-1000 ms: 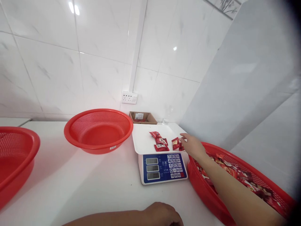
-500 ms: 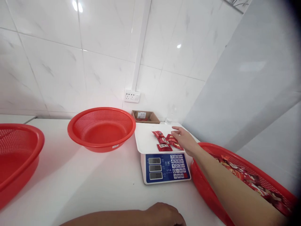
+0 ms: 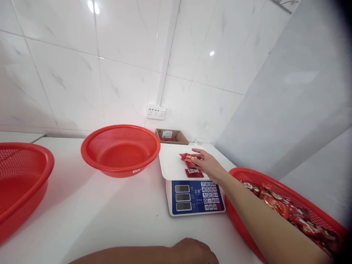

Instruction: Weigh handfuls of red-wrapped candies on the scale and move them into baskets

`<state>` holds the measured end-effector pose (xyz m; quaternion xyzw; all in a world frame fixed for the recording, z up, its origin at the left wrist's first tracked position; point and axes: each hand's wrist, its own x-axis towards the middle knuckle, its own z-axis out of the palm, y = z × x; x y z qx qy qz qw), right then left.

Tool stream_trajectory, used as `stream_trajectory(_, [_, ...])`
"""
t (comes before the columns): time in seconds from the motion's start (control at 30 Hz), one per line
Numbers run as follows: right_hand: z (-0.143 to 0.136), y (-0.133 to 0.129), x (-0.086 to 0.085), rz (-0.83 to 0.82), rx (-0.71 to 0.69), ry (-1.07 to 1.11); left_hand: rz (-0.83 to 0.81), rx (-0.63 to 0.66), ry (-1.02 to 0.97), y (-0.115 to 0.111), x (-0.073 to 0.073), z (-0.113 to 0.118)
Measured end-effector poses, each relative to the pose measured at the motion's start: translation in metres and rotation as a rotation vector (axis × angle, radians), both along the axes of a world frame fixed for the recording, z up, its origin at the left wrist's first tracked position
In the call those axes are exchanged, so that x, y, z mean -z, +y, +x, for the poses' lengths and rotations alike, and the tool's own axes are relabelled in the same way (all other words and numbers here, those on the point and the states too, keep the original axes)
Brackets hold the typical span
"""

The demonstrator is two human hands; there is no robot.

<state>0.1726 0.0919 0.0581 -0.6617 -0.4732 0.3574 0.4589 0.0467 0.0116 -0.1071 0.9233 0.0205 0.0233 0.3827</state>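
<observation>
My right hand (image 3: pixel 209 167) reaches over the white pan (image 3: pixel 171 167) of a digital scale (image 3: pixel 196 198). Its thumb and fingers close around a small red wrapped candy (image 3: pixel 191 157) with gold lettering, lying against other red packets. Another red candy packet (image 3: pixel 194 172) lies flat on the pan, just in front of them. Low in the picture, my left hand (image 3: pixel 194 251) rests knuckles up over the white table, its fingers curled; whatever may be inside is hidden. Part of the keypad is covered by my right wrist.
To the right stands a red basket (image 3: pixel 233 209) of wrapped candies, partly under my right forearm. Another red basket (image 3: pixel 95 161) is left of the scale, and a third (image 3: pixel 45 172) at the far left. Behind the scale sits a cardboard box (image 3: pixel 180 138) below a wall socket (image 3: pixel 156 112).
My right hand has moved left across the pan, bringing the gold-lettered candy against the others. The packets at the pan's right have shifted or become hidden. My left hand stays in place.
</observation>
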Motion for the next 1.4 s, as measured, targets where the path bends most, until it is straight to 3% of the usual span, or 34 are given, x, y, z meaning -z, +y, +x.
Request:
stream_trajectory(0.2, [-0.003,0.003,0.005,0.028,-0.124,-0.05,0.025,0.012,0.027,0.002,0.011,0.005])
stream_trajectory(0.37, [0.0,0.01,0.015,0.062,-0.045,-0.552,0.009,0.023,0.036,0.003,0.015,0.008])
stream_trajectory(0.53, [0.007,0.009,0.022,0.113,0.025,-0.78,0.02,0.002,0.023,0.001,0.014,0.008])
stream_trajectory(0.8, [0.005,0.006,0.036,-0.004,-0.126,-0.898,0.035,-0.01,-0.01,-0.001,0.009,0.004])
stream_trajectory(0.97, [-0.012,-0.005,0.031,0.009,-0.267,-0.894,0.03,-0.02,-0.003,0.0,0.016,0.007])
stream_trajectory(1.2, [-0.036,-0.01,0.027,0.015,-0.377,-0.954,0.02,0.002,0.025,0.001,0.008,0.006])
stream_trajectory(1.4, [-0.027,-0.009,0.035,0.005,-0.388,-0.996,0.024,0.001,0.001,0.0,0.019,0.009])
